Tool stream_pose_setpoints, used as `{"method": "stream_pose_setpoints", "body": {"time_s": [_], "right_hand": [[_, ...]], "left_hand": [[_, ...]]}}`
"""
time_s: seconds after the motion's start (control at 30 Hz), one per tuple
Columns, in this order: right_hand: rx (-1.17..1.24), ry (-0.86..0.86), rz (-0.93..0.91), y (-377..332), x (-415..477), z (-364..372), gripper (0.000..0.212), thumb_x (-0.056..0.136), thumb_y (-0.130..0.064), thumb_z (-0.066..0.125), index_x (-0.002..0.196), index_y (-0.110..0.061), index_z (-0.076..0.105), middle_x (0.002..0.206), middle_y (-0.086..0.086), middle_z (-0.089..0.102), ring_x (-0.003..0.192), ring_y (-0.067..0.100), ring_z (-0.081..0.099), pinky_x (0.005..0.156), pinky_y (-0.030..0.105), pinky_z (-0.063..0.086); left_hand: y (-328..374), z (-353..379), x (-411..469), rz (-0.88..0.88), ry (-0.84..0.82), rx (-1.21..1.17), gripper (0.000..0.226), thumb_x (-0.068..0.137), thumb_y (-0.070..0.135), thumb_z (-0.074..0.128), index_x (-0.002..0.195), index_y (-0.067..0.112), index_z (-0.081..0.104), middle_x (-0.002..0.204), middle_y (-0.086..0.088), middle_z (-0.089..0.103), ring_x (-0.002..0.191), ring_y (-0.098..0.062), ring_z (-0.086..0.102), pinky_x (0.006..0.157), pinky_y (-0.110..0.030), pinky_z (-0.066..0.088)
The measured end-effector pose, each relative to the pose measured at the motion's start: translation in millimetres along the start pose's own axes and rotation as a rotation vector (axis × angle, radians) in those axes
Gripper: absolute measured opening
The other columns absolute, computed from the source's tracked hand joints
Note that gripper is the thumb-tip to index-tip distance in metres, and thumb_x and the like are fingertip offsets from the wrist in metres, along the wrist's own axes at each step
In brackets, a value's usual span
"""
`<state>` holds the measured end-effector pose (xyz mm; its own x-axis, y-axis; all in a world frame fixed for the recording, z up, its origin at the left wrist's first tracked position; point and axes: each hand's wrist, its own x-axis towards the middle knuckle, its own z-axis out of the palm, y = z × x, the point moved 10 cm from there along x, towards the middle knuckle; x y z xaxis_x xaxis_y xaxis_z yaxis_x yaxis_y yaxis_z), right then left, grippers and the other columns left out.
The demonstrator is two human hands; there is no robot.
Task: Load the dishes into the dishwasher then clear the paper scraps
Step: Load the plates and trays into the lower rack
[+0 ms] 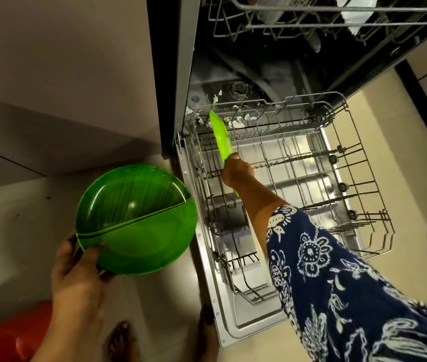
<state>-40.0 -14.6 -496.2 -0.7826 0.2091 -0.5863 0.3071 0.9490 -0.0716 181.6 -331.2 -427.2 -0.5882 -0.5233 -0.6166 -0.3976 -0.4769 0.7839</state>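
My right grip (237, 171) is closed round the near edge of a light green plate (220, 134). The plate stands on edge among the tines at the far left of the lower rack (364, 178); whether it already rests on the wires I cannot tell. The rack sits pulled out over the open door (246, 322), and the rest of it holds no dishes that I can see. A blue patterned sleeve (337, 270) covers that arm up to the forearm.

My left grip (76, 270) holds two darker green plates (134, 218) by their near rim, thumb on top and fingers underneath. The upper one is slid toward me, so it covers only the near half of the lower one. They hang above the floor (155, 296), left of the door and apart from it.

White paper scraps (241, 118) lie at the far end of the rack and on the tub bottom beyond, just beside the far tip of the light green plate. The upper rack (311, 24) carries pale items too dim to name. A blurred red thing (11, 340) sits near left
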Motion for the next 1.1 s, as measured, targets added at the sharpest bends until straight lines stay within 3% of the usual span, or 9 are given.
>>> {"method": "stream_pose_setpoints", "body": {"time_s": [0.13, 0.33, 0.47, 0.57, 0.7, 0.8, 0.93, 1.03, 1.1], "right_hand": [[-0.04, -0.043, -0.008, -3, 8, 2, 0.068, 0.099, -0.028, 0.041, 0.148, -0.001, 0.003, 0.139, 0.024, 0.045, 0.126, 0.041, 0.044, 0.1, 0.045, 0.04], [0.042, 0.108, -0.124, -15, -26, -43, 0.072, 0.096, -0.043, 0.044, 0.148, -0.004, 0.015, 0.134, 0.019, 0.051, 0.122, 0.035, 0.05, 0.095, 0.041, 0.043], [0.468, 0.291, -0.235, 2, -96, -79, 0.044, 0.094, -0.023, 0.053, 0.135, -0.009, 0.045, 0.118, 0.008, 0.064, 0.103, 0.025, 0.063, 0.083, 0.024, 0.048], [0.938, 0.104, -0.176, 15, -157, -50, 0.033, 0.094, -0.014, 0.056, 0.126, -0.01, 0.052, 0.097, -0.007, 0.063, 0.079, -0.007, 0.062, 0.066, 0.0, 0.042], [1.285, -0.278, -0.039, 10, -213, 43, 0.022, 0.088, -0.025, 0.063, 0.111, -0.023, 0.063, 0.111, 0.001, 0.068, 0.103, 0.015, 0.064, 0.099, 0.035, 0.047], [1.608, -0.312, 0.161, 18, -242, 88, 0.017, 0.086, -0.012, 0.065, 0.101, -0.019, 0.067, 0.106, 0.005, 0.071, 0.107, 0.026, 0.063, 0.102, 0.048, 0.043], [1.371, -0.023, 0.065, 42, -275, 85, 0.009, 0.083, -0.027, 0.066, 0.091, -0.03, 0.066, 0.09, -0.006, 0.071, 0.089, 0.015, 0.067, 0.086, 0.034, 0.053], [0.863, 0.355, -0.227, 50, -313, 50, 0.026, 0.093, -0.039, 0.048, 0.113, -0.026, 0.06, 0.094, -0.005, 0.068, 0.084, 0.008, 0.062, 0.075, 0.017, 0.048], [0.559, 0.561, -0.372, 51, -335, 41, 0.038, 0.09, -0.02, 0.052, 0.128, -0.016, 0.049, 0.11, 0.003, 0.067, 0.095, 0.013, 0.06, 0.078, 0.018, 0.047]], "left_hand": [[-2, -3, 4, 0.012, -0.003, 0.032, 0.038, 0.091, -0.003, 0.046, 0.115, 0.025, 0.055, 0.099, 0.004, 0.062, 0.063, 0.0, 0.065, 0.047, -0.022, 0.054], [-6, 4, 4, -0.001, -0.008, 0.028, 0.034, 0.091, -0.003, 0.046, 0.098, 0.028, 0.057, 0.09, 0.01, 0.064, 0.06, 0.0, 0.064, 0.045, -0.023, 0.053], [-5, 19, -6, -0.056, -0.027, -0.023, 0.033, 0.091, -0.004, 0.046, 0.084, 0.027, 0.054, 0.078, 0.015, 0.064, 0.057, 0.001, 0.063, 0.042, -0.023, 0.051], [-12, 25, -12, -0.132, -0.069, -0.028, 0.035, 0.09, -0.004, 0.048, 0.082, 0.028, 0.06, 0.087, 0.011, 0.064, 0.06, 0.0, 0.064, 0.043, -0.024, 0.052], [-26, 27, -24, -0.185, -0.175, 0.032, 0.03, 0.091, -0.004, 0.048, 0.097, 0.023, 0.057, 0.097, 0.002, 0.062, 0.069, -0.005, 0.065, 0.049, -0.025, 0.056], [-37, 18, -34, -0.2, -0.245, 0.142, 0.03, 0.091, -0.005, 0.047, 0.099, 0.021, 0.058, 0.09, 0.006, 0.069, 0.073, -0.007, 0.066, 0.056, -0.024, 0.056], [-59, 2, -51, -0.235, -0.337, 0.361, 0.037, 0.093, -0.006, 0.043, 0.105, 0.024, 0.061, 0.081, 0.009, 0.071, 0.081, -0.016, 0.061, 0.067, -0.03, 0.051], [-66, -6, -64, -0.231, -0.381, 0.423, 0.038, 0.098, 0.002, 0.041, 0.125, 0.026, 0.055, 0.107, 0.007, 0.066, 0.098, -0.011, 0.062, 0.082, -0.034, 0.047], [-67, -6, -72, -0.215, -0.412, 0.435, 0.037, 0.098, 0.005, 0.045, 0.13, 0.024, 0.052, 0.113, 0.004, 0.065, 0.101, -0.01, 0.062, 0.082, -0.031, 0.047]]}}
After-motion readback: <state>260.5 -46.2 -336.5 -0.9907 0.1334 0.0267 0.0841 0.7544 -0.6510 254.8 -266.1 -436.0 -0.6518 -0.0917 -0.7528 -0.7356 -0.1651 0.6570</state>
